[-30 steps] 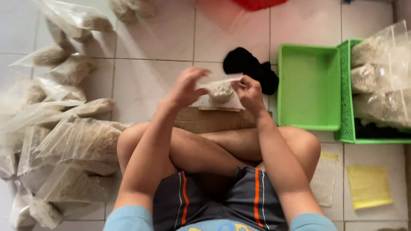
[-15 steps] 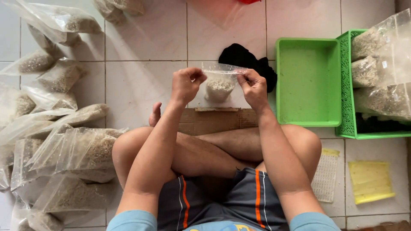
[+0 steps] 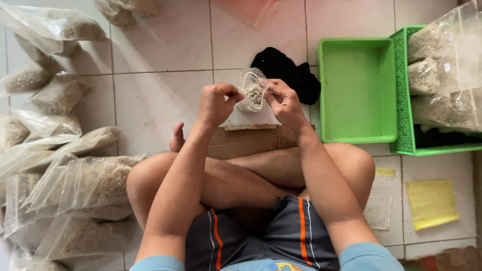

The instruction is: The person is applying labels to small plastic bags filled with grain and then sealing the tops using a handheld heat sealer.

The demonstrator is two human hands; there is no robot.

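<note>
While sitting cross-legged on the tiled floor (image 3: 160, 45), the person pinches a small clear bag (image 3: 252, 89) (pale grain inside) between left hand (image 3: 217, 103) and right hand (image 3: 284, 103), raised above a cardboard sheet (image 3: 251, 141), beside the green tray (image 3: 357, 90).

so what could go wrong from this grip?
1. The small clear bag of pale grains hangs only from fingertip pinches of the left hand and right hand; a slip could spill grains on the tiled floor.
2. It is held above the floor, not above the empty green tray, so nothing would catch a spill.
</note>
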